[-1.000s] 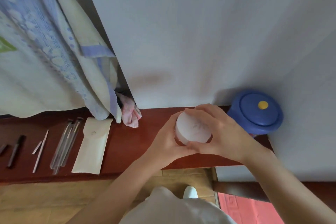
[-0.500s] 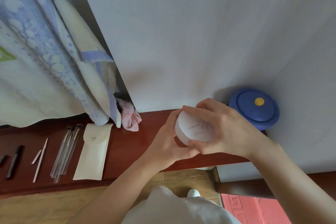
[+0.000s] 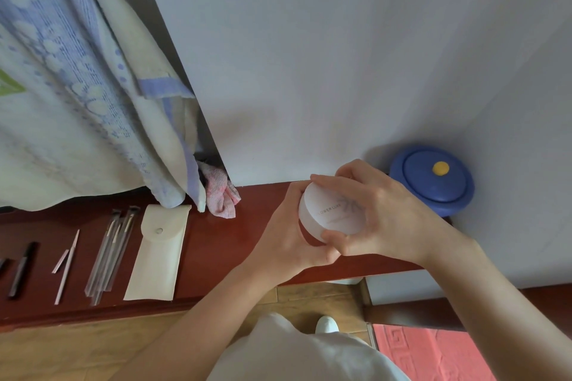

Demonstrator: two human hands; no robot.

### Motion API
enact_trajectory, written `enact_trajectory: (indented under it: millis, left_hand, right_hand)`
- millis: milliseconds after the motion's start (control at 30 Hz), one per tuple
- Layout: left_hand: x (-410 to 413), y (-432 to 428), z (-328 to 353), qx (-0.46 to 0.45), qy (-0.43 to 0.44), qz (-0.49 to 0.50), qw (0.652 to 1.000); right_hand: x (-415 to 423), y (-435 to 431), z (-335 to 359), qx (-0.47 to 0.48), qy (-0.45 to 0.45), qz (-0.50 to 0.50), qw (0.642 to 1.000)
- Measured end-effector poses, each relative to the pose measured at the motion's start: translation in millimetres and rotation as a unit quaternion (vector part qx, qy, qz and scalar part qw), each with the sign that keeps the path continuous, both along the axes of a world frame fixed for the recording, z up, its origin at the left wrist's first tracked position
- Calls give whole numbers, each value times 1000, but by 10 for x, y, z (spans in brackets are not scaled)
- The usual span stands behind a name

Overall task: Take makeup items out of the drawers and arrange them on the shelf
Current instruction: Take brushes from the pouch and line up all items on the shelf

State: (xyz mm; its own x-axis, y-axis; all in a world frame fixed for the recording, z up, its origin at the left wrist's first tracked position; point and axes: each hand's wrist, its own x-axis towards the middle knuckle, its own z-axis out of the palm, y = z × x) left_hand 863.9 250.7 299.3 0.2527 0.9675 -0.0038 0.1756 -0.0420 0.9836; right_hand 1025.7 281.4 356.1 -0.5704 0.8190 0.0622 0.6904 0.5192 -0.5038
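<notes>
Head view: a white round jar (image 3: pixel 332 210) is held in both hands over the right end of the dark red shelf (image 3: pixel 216 244), between its back edge at the wall and its front edge. Whether its base touches the wood cannot be told. The left hand (image 3: pixel 288 238) cups the jar's lower part with its fingers curled round it. The right hand (image 3: pixel 380 213) lies over the lid, fingers and thumb wrapped around its rim.

Just to the right, in the shelf's far right corner, stands a blue lidded pot (image 3: pixel 433 179). Toward the left end lie a cream pouch (image 3: pixel 158 250), sleeved brushes (image 3: pixel 111 254), thin pink sticks (image 3: pixel 66 266) and a dark pencil (image 3: pixel 21 269), laid side by side.

The likely trouble:
- **Lid coming loose:** the right hand's hold is on the lid alone. If it turns or lifts, the jar could open and spill.
- **A slip:** the jar looks smooth and the shelf narrow. A jar slipping from the fingers, or set too near the front edge, could drop to the floor.
- **A knock:** set down too far right, the jar or the right hand could knock the blue pot.
</notes>
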Motion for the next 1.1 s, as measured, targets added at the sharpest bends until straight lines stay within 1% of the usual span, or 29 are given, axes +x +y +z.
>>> enact_trajectory:
  millis: [267,367,433,567,667,767,1000,1100]
  left_hand:
    - [1,23,-66,12,46,-5,999]
    - [17,22,-62,17,58,-9,998]
    - [24,14,-46,13,49,-10,999]
    - [60,-11,-64,2,-12,-5,1000]
    - [115,10,-87,-25,-37,28,999]
    - [137,42,-73,-20,-30,54,998]
    - [62,109,1,-13,-4,9,1000]
    - [31,113,-35,-20,-13,-2,1000]
  right_hand:
    - [14,-14,-14,-1,-36,1,999]
    - [20,-2,-18,-19,-50,5,999]
    - [21,4,-10,-33,-56,3,998]
    - [9,11,34,-43,-36,-15,998]
    - [-21,8,58,-24,-39,-20,999]
    - [-40,9,87,-18,-48,-27,998]
    - [-25,77,100,-71,-48,-24,996]
    - [-21,93,76,-74,-42,-28,996]
